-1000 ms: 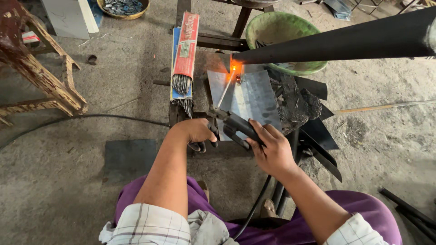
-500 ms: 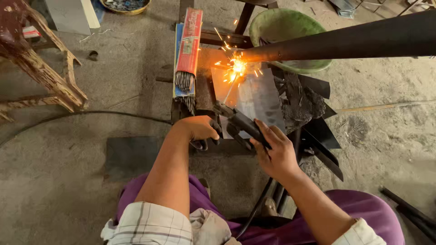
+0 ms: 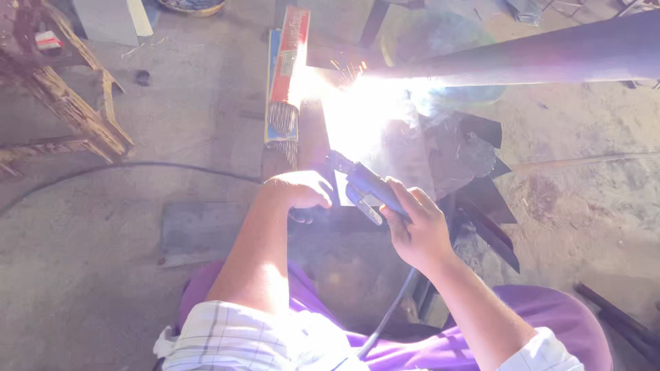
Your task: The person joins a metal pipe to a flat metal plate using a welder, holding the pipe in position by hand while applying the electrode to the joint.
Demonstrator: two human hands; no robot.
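— Blue electrode holder (image 3: 368, 189), where is it?
— In the right hand (image 3: 416, 230), grip closed around it, pointing to eleven o'clock at the white arc glare (image 3: 357, 103).
— And the left hand (image 3: 302, 191)?
— Clenched, resting on the metal plate (image 3: 323, 220).

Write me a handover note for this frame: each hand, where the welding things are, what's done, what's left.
Right hand: closed on the blue electrode holder, whose cable runs back between the knees.
Left hand: resting fist-like on the metal beside the holder; whether it grips anything cannot be told.
Arc: lit, glare hiding the joint under the dark pipe.
Spare rods: in the open red box left of the arc.
Done: arc struck, weld under way; its extent is hidden.
Left: probably finishing the bead, then checking it once the glare clears.
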